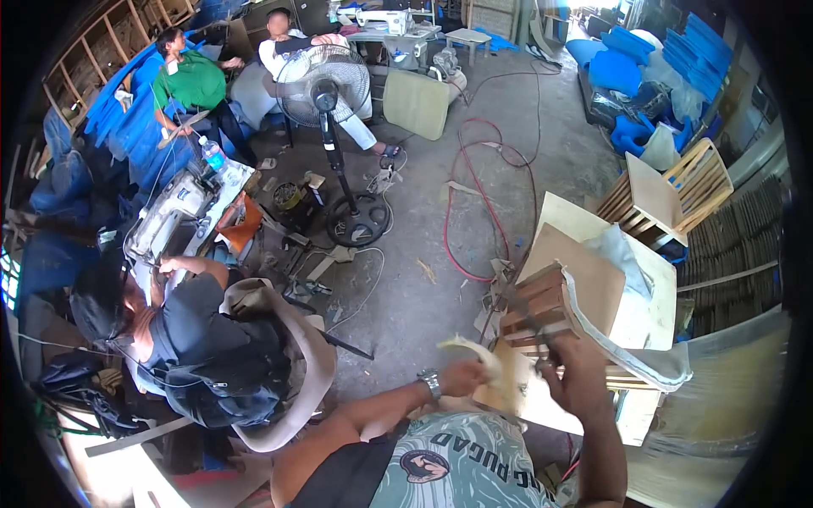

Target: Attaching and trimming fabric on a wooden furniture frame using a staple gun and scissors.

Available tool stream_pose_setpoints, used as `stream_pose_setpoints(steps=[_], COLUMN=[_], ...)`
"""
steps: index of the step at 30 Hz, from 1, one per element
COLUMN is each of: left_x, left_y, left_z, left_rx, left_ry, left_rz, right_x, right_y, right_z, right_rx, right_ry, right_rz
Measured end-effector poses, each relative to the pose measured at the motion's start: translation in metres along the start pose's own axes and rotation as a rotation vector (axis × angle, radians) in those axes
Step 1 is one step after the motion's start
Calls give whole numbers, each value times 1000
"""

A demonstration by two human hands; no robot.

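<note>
My left hand (pixel 468 378), with a metal watch on its wrist, is closed on a pale yellowish strip (pixel 465 345) that curls out past the fingers. To its right, my right hand (pixel 581 377) is closed around a slim dark tool (pixel 535 323), blurred, that looks like scissors. The tool lies over a wooden slatted frame (pixel 548 311). Along that frame's curved edge runs a whitish padded trim (pixel 603 345), close by my right hand. Beneath the frame are pale boards (pixel 665 309).
At the left a person (pixel 216 339) sits at a sewing machine (pixel 174 212). A standing fan (pixel 326 97) and two more people are farther back. A red hose (pixel 457 212) loops over the floor. Wooden slatted pieces (pixel 699 173) and blue material (pixel 618 68) stand at the right.
</note>
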State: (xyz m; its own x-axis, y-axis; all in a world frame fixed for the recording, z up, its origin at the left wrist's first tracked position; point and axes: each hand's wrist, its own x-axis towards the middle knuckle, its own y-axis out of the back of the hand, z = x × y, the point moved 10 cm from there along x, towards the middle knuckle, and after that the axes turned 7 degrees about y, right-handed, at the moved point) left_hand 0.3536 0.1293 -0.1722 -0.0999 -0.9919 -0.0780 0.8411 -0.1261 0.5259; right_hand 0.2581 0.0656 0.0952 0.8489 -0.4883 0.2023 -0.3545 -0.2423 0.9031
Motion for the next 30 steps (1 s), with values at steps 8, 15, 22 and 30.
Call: stream_pose_setpoints(steps=[8, 15, 22, 30], left_x=[-171, -179, -61, 34], left_y=[-98, -148, -241, -379], left_z=[-273, -279, -100, 118], left_rx=[595, 556, 809, 416], left_ry=[669, 529, -258, -290], left_rz=[-666, -961, -1169, -984], right_x=[-224, -498, -623, -832], right_y=[-165, -314, -303, -396], right_z=[81, 189, 146, 180], right_rx=[133, 88, 283, 414], right_ry=[-776, -1082, -1480, -1378], right_rz=[-804, -706, -540, -621])
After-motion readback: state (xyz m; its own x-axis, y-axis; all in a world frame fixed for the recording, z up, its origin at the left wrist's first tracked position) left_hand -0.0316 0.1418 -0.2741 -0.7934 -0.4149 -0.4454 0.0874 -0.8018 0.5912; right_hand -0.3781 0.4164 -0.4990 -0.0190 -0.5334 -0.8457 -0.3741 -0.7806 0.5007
